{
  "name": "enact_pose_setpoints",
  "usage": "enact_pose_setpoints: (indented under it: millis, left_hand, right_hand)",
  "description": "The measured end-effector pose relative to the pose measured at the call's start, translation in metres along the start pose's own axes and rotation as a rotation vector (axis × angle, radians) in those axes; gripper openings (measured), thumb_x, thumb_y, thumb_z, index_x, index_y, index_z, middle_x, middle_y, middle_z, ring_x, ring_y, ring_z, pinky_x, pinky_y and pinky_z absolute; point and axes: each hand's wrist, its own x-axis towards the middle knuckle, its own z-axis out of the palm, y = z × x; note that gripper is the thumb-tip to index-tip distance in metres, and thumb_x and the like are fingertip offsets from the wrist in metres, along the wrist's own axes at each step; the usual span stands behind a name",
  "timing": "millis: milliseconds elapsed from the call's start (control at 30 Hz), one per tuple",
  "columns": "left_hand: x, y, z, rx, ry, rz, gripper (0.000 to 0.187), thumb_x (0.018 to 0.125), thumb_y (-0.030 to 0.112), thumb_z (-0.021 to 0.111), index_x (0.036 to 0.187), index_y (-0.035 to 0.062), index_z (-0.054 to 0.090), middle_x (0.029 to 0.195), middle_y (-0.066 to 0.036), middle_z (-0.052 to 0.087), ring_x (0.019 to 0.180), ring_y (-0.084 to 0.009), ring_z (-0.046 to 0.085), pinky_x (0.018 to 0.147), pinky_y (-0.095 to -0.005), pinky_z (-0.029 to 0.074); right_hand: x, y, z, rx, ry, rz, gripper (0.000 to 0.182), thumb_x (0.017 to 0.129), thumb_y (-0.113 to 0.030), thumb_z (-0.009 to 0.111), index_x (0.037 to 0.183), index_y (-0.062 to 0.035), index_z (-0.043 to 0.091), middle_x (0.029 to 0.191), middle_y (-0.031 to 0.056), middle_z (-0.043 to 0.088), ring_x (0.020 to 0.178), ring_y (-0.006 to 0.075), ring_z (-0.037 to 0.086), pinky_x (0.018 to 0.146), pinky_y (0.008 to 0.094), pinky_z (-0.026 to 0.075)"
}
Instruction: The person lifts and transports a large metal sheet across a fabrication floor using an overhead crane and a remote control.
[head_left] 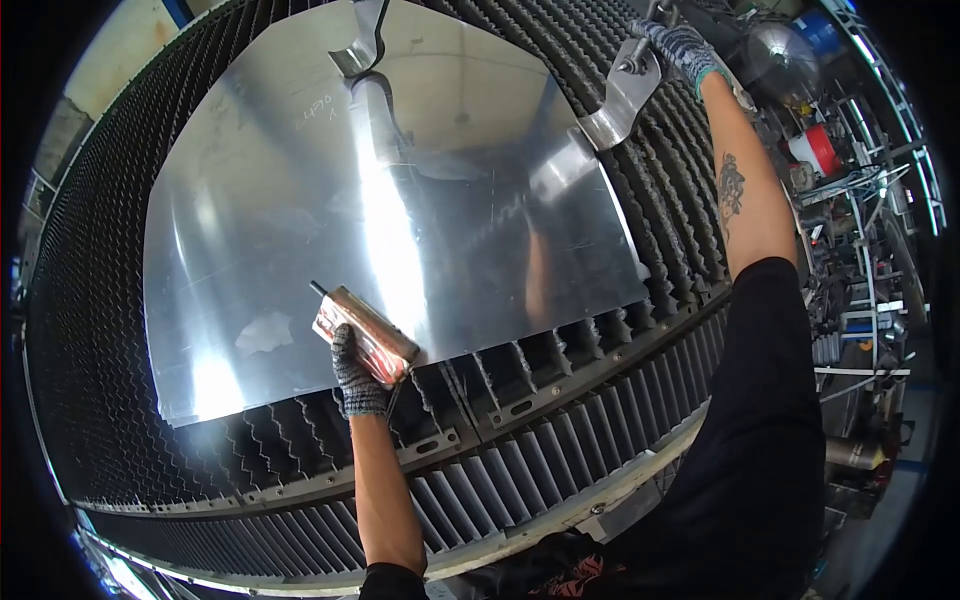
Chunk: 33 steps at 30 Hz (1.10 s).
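Note:
A large shiny metal sheet (270, 215) with an angled outline and a handwritten mark lies over the slatted bed. Over its near edge, my left hand (355, 372), in a grey knitted glove, is closed round a boxy remote control (375, 328) with a short black antenna and what looks like clear wrapping. At the upper right, my gloved right hand (680, 50) grips the upper end of a curved metal lifting hook (625, 95). That hook's flat lip meets the sheet's right edge. A second lifting hook (360, 50) hangs at the sheet's far side, its upper part cut off by the frame.
Jagged, wavy metal slats (95, 330) surround the sheet. A bolted frame rail (560, 392) runs along the near side. To the right stand racks with clutter, a red and white container (818, 150), a blue drum (815, 35) and a shiny dome (783, 62).

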Motion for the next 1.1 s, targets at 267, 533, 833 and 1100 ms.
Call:
enact_pose_setpoints:
  millis: [267,533,833,1100]
  left_hand:
    - [0.008,-0.006,-0.004,-0.002,0.052,0.029,0.067,0.074,0.039,0.071,0.124,0.0017,0.046,0.104,-0.016,0.06,0.091,-0.0326,0.06,0.081,-0.0482,0.052]
    - [-0.001,-0.007,0.034,-0.031,-0.105,-0.097,0.061,0.077,0.037,0.07,0.122,0.002,0.049,0.106,-0.014,0.061,0.094,-0.0289,0.061,0.083,-0.0452,0.052]
    - [0.0,-0.012,0.028,0.077,-0.033,-0.008,0.069,0.075,0.043,0.069,0.124,0.0011,0.045,0.105,-0.017,0.06,0.092,-0.0327,0.061,0.081,-0.0464,0.053]
    - [0.011,-0.015,0.005,0.052,0.005,0.016,0.068,0.076,0.044,0.066,0.125,0.0011,0.045,0.107,-0.019,0.061,0.093,-0.0364,0.061,0.084,-0.0499,0.051]
  right_hand:
    - [0.009,0.046,0.058,0.21,0.136,-0.007,0.088,0.068,-0.064,0.068,0.125,0.0005,0.055,0.121,0.0251,0.057,0.114,0.0326,0.053,0.098,0.0405,0.04]
    - [-0.087,-0.123,0.068,0.545,0.213,-0.106,0.052,0.08,-0.045,0.064,0.113,-0.0055,0.061,0.106,0.0216,0.064,0.098,0.0339,0.062,0.085,0.0416,0.048]
    - [-0.067,-0.044,0.173,0.559,-0.086,-0.267,0.071,0.08,-0.046,0.063,0.138,-0.0142,0.04,0.124,0.0199,0.055,0.112,0.0321,0.055,0.095,0.0415,0.043]
    - [-0.086,0.023,0.195,-0.151,0.013,-0.174,0.05,0.092,-0.013,0.037,0.141,-0.0204,0.036,0.138,0.0169,0.044,0.122,0.0349,0.047,0.103,0.0429,0.039]
